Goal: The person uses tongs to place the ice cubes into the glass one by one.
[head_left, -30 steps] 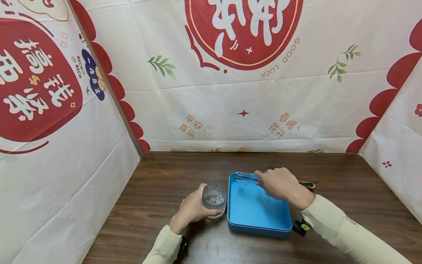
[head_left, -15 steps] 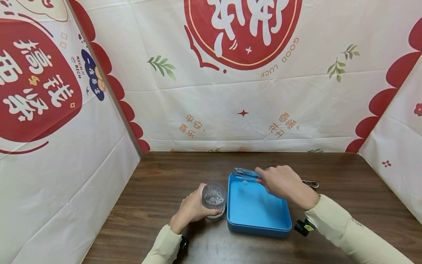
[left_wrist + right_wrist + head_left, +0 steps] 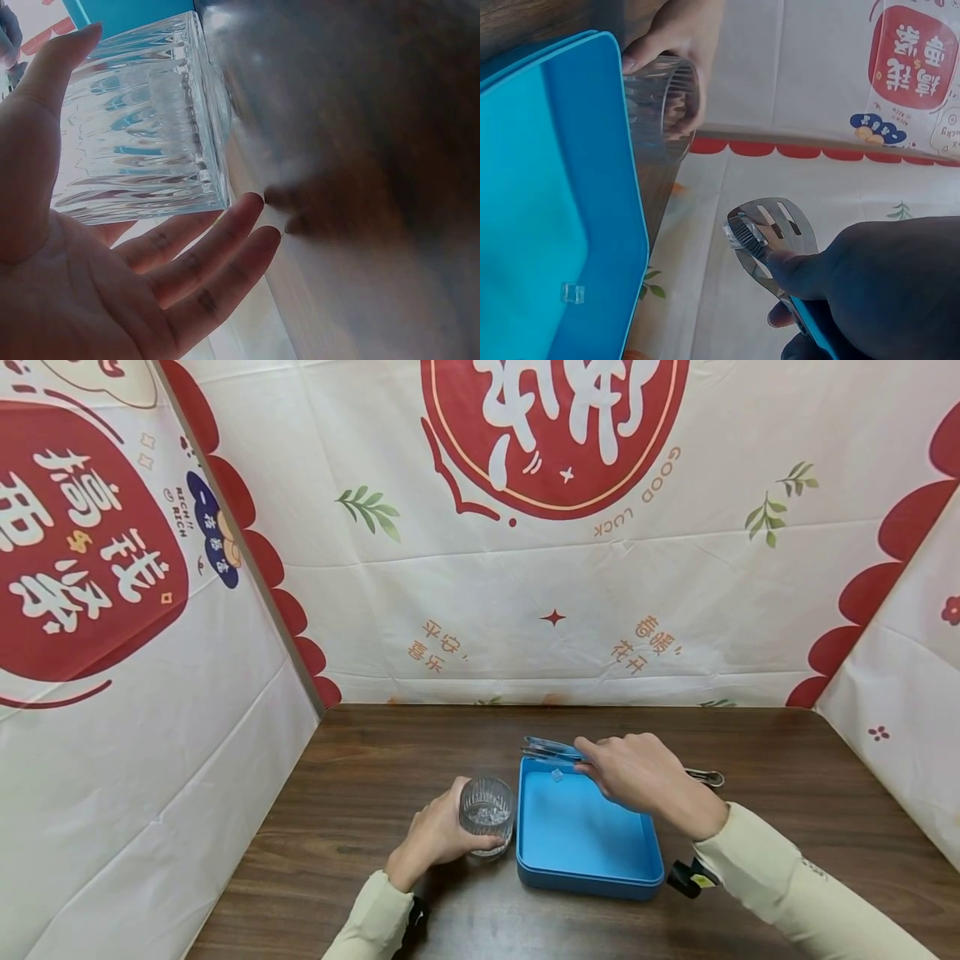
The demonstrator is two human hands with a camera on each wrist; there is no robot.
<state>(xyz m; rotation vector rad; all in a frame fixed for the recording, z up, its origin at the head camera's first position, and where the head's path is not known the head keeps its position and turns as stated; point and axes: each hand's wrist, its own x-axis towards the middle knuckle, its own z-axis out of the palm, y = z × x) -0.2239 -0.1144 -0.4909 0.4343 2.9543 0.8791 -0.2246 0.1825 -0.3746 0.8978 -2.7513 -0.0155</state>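
My left hand [image 3: 437, 831] holds a clear ribbed glass [image 3: 487, 806] upright on the table, left of the blue box; clear pieces lie inside it. In the left wrist view the thumb lies along one side of the glass, some fingers on the other. My right hand [image 3: 633, 770] grips metal tongs [image 3: 784, 225] above the box's far left corner. One tong end is slotted, the other comb-like. A clear lump, like an ice cube [image 3: 732, 235], sits between the tips. Another clear cube [image 3: 557, 775] lies in the blue box [image 3: 588, 887].
The brown wooden table [image 3: 360, 760] carries the glass and box side by side. White cloth walls [image 3: 480, 577] with red prints stand behind the table and at both sides. The tongs' rear end sticks out past the right wrist.
The tongs in my right hand have risen out of the box and shifted slightly left toward its far left rim. The cube left in the box has come into sight. My left hand stays still.
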